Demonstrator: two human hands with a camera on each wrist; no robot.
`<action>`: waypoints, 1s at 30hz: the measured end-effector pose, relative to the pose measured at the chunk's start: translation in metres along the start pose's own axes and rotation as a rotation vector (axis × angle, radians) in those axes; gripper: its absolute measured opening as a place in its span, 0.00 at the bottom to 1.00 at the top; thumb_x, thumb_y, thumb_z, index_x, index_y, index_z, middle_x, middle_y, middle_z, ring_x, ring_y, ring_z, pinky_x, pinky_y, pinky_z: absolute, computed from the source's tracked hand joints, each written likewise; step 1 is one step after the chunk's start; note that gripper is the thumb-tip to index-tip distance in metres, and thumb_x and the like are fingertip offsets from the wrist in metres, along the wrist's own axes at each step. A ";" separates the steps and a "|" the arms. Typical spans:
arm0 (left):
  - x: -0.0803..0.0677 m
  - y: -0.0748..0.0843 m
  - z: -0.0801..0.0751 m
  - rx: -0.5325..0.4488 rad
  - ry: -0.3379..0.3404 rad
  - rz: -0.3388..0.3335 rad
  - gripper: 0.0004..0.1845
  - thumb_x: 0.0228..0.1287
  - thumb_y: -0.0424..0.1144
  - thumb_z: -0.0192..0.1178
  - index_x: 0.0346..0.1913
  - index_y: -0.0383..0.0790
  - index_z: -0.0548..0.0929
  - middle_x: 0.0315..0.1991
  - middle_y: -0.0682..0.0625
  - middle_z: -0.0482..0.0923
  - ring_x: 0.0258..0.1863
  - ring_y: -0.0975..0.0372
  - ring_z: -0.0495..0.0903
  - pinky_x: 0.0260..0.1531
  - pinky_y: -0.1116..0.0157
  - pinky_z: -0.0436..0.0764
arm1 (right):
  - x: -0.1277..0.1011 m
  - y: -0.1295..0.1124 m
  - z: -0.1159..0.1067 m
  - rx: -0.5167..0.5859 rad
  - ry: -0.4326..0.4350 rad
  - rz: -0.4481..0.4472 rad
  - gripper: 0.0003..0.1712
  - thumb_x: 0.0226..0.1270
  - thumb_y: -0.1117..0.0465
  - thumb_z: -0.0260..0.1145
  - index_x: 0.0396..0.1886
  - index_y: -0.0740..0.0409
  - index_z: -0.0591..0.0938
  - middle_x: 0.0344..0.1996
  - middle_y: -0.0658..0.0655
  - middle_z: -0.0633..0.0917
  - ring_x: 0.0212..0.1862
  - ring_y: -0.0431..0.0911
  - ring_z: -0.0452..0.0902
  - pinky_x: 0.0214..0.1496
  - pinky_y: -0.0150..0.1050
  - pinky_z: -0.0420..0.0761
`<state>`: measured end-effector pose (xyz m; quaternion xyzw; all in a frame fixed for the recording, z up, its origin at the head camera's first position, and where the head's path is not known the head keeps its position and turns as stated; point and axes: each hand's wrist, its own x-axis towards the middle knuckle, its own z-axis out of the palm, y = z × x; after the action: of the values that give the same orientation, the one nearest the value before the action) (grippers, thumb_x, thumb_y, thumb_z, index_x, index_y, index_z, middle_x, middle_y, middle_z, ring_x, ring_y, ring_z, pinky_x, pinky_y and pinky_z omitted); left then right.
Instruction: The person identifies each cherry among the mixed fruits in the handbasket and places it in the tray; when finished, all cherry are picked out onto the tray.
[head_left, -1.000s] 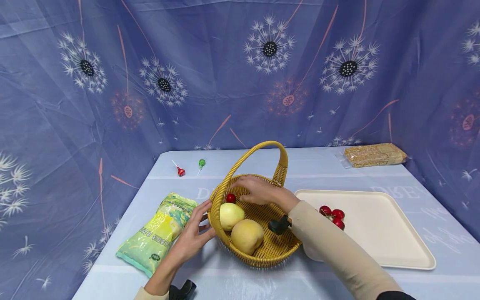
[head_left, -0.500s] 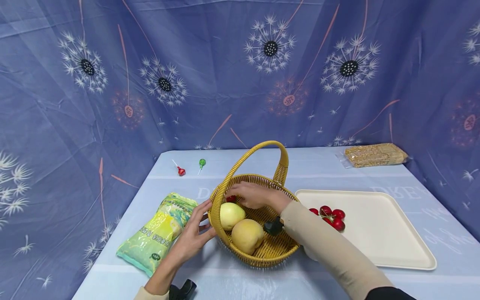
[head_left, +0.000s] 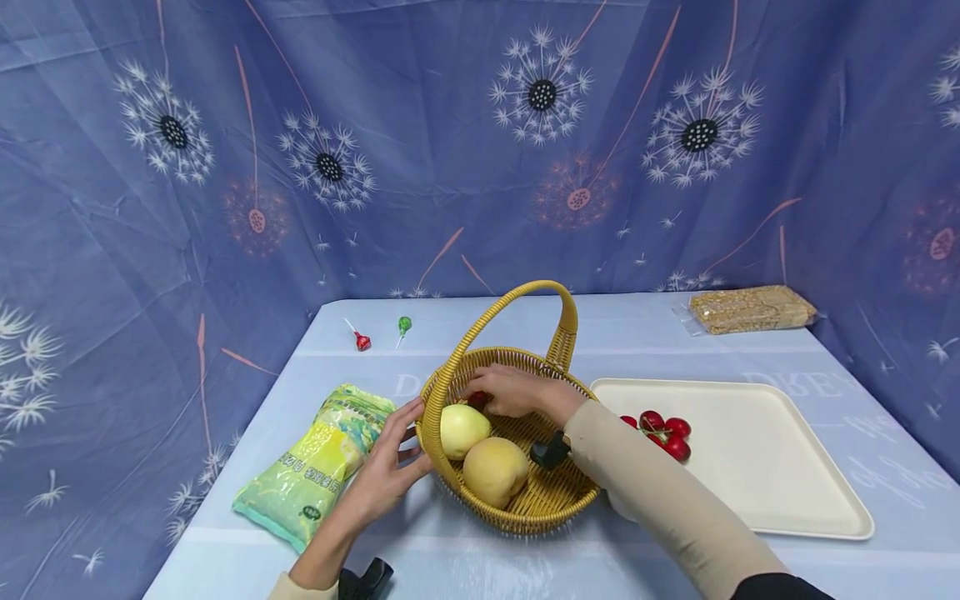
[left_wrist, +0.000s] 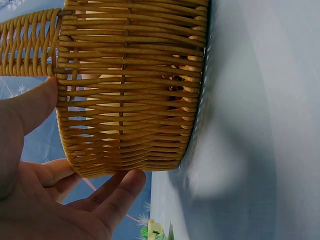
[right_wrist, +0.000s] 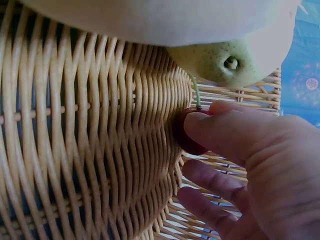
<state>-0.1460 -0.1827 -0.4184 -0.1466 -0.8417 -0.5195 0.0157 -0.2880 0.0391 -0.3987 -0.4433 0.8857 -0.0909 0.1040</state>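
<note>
In the head view, a yellow wicker basket [head_left: 536, 523] with a tall arched handle stands mid-table. My right hand [head_left: 510, 390] reaches inside it. Thumb and forefinger pinch a dark red cherry [right_wrist: 186, 139] with a green stem, close to the woven wall in the right wrist view. Beside the cherry lies a speckled pale green pear [head_left: 463, 432]; a larger yellow peach [head_left: 495, 473] sits in front of the pear. My left hand [head_left: 384, 471] steadies the basket's left side, its spread fingers and thumb touching rim and wall in the left wrist view.
Right of the basket is a cream tray [head_left: 780, 467] with several cherries [head_left: 677, 428] at its left. A green-yellow snack bag [head_left: 315, 467] lies on the left. Behind are a red lollipop [head_left: 363, 342], a green lollipop [head_left: 404, 324] and a packaged grain bar [head_left: 752, 309].
My right hand has dipped over the cherry in the basket and now pinches it, shifting it slightly right, away from the left wall. My left hand has stayed put on the basket.
</note>
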 end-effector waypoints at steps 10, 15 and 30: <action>0.000 0.001 -0.001 -0.007 0.000 -0.017 0.38 0.61 0.42 0.63 0.71 0.43 0.58 0.74 0.49 0.49 0.65 0.45 0.66 0.59 0.49 0.74 | -0.003 0.006 0.003 -0.003 0.004 -0.003 0.22 0.62 0.62 0.65 0.57 0.51 0.78 0.51 0.53 0.80 0.55 0.48 0.74 0.62 0.45 0.73; 0.000 0.001 -0.001 -0.015 -0.001 -0.018 0.38 0.61 0.42 0.63 0.71 0.43 0.58 0.74 0.48 0.49 0.65 0.44 0.66 0.60 0.48 0.73 | -0.005 0.006 0.001 -0.004 0.017 -0.004 0.21 0.62 0.61 0.66 0.56 0.51 0.79 0.50 0.52 0.80 0.54 0.47 0.75 0.60 0.44 0.74; 0.001 0.000 0.000 -0.009 -0.003 -0.022 0.38 0.61 0.42 0.63 0.71 0.42 0.58 0.74 0.48 0.49 0.65 0.44 0.66 0.60 0.51 0.74 | -0.037 -0.003 -0.038 0.133 0.164 0.012 0.19 0.63 0.58 0.65 0.55 0.50 0.79 0.48 0.49 0.81 0.51 0.45 0.73 0.54 0.43 0.75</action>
<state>-0.1464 -0.1823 -0.4182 -0.1380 -0.8408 -0.5233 0.0081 -0.2740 0.0695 -0.3575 -0.4212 0.8859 -0.1849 0.0609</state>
